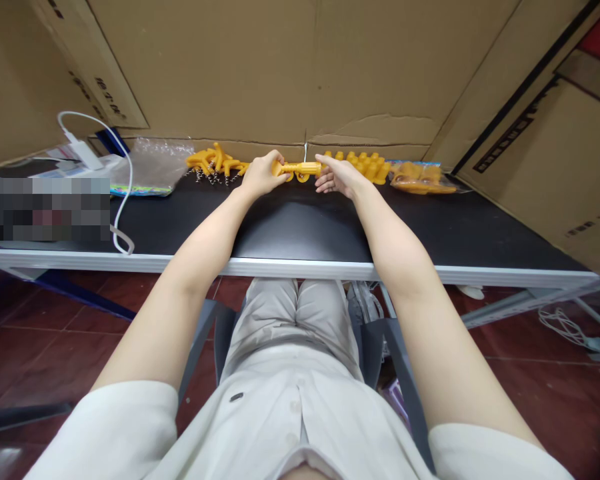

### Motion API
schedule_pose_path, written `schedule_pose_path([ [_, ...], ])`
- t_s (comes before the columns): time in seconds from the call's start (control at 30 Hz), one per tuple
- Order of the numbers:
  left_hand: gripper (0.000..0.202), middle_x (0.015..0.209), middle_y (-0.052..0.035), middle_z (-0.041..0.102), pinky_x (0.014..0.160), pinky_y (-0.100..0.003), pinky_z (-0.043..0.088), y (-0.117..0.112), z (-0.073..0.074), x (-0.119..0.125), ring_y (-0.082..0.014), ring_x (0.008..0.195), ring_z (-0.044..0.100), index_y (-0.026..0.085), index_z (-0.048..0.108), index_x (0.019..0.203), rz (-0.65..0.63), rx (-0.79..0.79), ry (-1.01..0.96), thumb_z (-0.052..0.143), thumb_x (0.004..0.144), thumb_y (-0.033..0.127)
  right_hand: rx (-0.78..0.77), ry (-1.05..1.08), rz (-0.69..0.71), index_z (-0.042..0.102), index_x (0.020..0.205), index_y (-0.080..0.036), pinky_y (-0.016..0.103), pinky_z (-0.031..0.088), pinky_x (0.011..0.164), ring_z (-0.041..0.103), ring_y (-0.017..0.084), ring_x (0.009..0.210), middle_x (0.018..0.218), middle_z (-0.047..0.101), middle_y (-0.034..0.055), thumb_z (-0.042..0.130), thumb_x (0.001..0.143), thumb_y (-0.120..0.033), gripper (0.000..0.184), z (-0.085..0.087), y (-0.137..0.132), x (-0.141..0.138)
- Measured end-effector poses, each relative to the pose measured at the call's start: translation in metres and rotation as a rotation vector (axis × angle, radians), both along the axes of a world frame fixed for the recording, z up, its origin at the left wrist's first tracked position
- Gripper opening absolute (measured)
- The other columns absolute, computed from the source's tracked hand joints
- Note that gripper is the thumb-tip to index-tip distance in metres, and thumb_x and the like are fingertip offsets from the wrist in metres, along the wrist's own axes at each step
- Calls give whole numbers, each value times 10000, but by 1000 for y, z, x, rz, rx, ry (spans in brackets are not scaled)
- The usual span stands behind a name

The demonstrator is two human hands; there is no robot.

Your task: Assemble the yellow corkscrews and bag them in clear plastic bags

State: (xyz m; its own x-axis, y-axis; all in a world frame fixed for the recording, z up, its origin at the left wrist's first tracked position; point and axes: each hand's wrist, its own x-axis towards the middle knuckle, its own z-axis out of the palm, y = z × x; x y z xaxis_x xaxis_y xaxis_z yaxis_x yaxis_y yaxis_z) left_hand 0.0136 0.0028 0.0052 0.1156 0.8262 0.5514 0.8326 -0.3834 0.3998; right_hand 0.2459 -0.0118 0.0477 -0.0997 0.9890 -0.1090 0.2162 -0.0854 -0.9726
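Observation:
My left hand is closed on one end of a yellow plastic piece, which lies sideways above the far part of the table. The piece has a thicker, ribbed-looking cylinder at its right end. Around that end my right hand holds its fingers stretched and apart; whether the palm touches the piece, I cannot tell. Just below the piece, small yellow rings rest on the black table. Left of my left hand lies a pile of yellow handles with metal corkscrew spirals.
Behind my right hand stand rows of yellow cups, with a clear bag of yellow parts beside them. At left are a plastic bag and a white cable. Cardboard walls enclose the table's back and sides.

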Motion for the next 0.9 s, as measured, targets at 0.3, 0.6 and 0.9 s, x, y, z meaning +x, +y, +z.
schedule_pose_path([
  [0.3, 414, 1068, -85, 790, 1110, -452, 544, 2, -1, -1, -333, 1148, 734, 212, 712, 1265, -20, -10, 0, 773, 874, 334, -10, 36, -10, 664, 964, -204, 212, 517, 495, 684, 163, 537, 631, 692, 38, 704, 1042, -631, 436, -4, 6, 0],
  [0.6, 868, 1566, -165, 639, 1241, -512, 511, 16, -9, -10, -354, 1441, 653, 285, 410, 1691, -130, 33, -130, 777, 922, 452, 185, 283, -69, 659, 1044, -232, 384, 662, 994, 824, 204, 1076, 1127, 816, 43, 690, 1046, -545, 314, -13, 33, 6],
  [0.9, 849, 1720, -225, 535, 1401, -433, 337, 22, -16, -23, -319, 1634, 496, 52, 472, 1677, 131, -301, -6, 593, 837, 51, 484, 106, -342, 633, 1162, -220, 366, 581, 1162, 769, 194, 1243, 1290, 747, 73, 764, 898, -150, 303, -56, 85, 4],
])
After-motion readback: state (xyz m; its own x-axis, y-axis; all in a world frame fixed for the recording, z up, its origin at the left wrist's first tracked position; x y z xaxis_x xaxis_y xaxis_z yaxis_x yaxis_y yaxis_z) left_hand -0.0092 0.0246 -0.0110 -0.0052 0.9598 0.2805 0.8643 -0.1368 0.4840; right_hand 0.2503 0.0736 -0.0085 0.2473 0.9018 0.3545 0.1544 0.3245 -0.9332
